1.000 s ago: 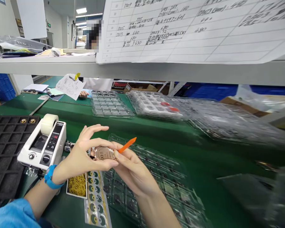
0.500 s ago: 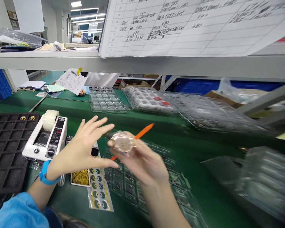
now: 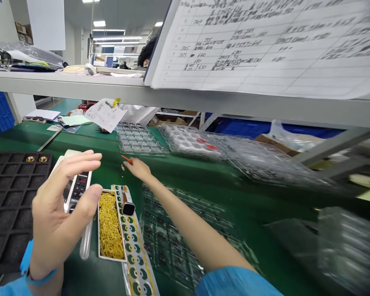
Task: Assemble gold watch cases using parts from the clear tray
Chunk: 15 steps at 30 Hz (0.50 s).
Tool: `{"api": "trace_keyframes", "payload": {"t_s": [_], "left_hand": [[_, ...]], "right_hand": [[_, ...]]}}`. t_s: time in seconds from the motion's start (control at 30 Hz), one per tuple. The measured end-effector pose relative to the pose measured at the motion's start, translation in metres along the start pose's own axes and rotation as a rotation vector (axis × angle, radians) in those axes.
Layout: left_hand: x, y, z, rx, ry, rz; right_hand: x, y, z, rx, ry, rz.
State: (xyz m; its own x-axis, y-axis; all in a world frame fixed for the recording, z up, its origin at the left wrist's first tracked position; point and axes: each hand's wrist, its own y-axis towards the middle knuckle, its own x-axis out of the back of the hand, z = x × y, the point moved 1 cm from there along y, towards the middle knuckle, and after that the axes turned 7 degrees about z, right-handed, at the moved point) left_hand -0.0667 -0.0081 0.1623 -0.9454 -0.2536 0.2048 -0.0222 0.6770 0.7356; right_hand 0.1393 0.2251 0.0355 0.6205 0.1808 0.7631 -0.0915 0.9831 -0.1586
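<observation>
My left hand, with a blue band at the wrist, is raised before the white tape dispenser, its fingers apart and nothing between them. Far across the green bench, my right hand holds a slim orange pointed stick. Just below its fingertips is a small shiny round part; whether the fingers touch it I cannot tell. Between the arms lie a white box of yellow rings and a sticker sheet with round green and yellow shapes. A small dark-faced block rests on the sheet.
A black compartment tray with two gold parts stands at left. Clear plastic trays lie under my right forearm; more trays line the back. A grey shelf with a handwritten chart overhangs the bench.
My right hand has reached forward and left, and the large round metallic part is no longer seen in it. My left hand has drawn back left, away from it. The view has shifted slightly.
</observation>
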Motion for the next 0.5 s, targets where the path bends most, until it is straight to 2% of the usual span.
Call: {"api": "trace_keyframes", "payload": {"t_s": [0.1, 0.2, 0.37, 0.43, 0.5], "left_hand": [[0.001, 0.002, 0.002, -0.003, 0.026, -0.022], [-0.002, 0.003, 0.0, -0.027, 0.044, -0.008], [-0.01, 0.004, 0.0, -0.016, 0.08, 0.134], [-0.013, 0.005, 0.002, -0.028, 0.095, 0.161], [-0.017, 0.005, 0.004, -0.03, 0.107, 0.164]], "right_hand": [[0.002, -0.03, -0.01, 0.062, -0.101, -0.062], [0.01, -0.092, -0.048, 0.089, -0.149, -0.086], [0.007, -0.2, -0.118, 0.043, -0.162, 0.029], [-0.001, -0.228, -0.135, 0.069, -0.191, 0.074], [-0.009, -0.244, -0.148, 0.107, -0.25, 0.094]]}}
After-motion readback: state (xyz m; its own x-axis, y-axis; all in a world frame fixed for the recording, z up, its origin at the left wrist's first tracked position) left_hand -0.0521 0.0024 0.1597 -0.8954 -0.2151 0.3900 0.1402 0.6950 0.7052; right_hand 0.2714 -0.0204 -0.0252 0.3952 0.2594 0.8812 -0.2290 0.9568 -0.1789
